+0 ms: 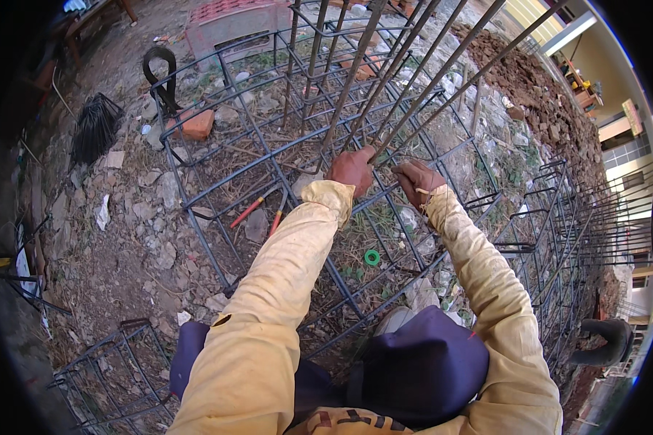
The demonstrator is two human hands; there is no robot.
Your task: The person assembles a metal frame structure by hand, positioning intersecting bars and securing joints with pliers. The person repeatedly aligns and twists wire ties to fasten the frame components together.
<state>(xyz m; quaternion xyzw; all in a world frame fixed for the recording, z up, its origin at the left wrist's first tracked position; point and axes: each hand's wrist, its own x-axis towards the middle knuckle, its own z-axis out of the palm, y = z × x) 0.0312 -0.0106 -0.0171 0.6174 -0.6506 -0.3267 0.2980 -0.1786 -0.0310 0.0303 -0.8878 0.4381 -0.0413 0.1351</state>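
Note:
I am bent over a flat grid of dark steel reinforcing bars [268,156] lying on rubble-strewn ground. My left hand [353,170] is closed on a crossing of the grid where upright bars [384,72] rise from it. My right hand [418,181] sits just to the right, fingers curled on the same joint; what it holds is too small to tell. Both sleeves are yellow. A tool with red-orange handles [257,210] lies under the grid, to the left of my left hand.
A small green ring [371,257] lies on the ground under the grid. A brick [196,125] and a black hooked piece [161,72] lie at upper left. More rebar cages stand at right [580,239] and lower left [116,370]. A dirt heap [530,80] rises behind.

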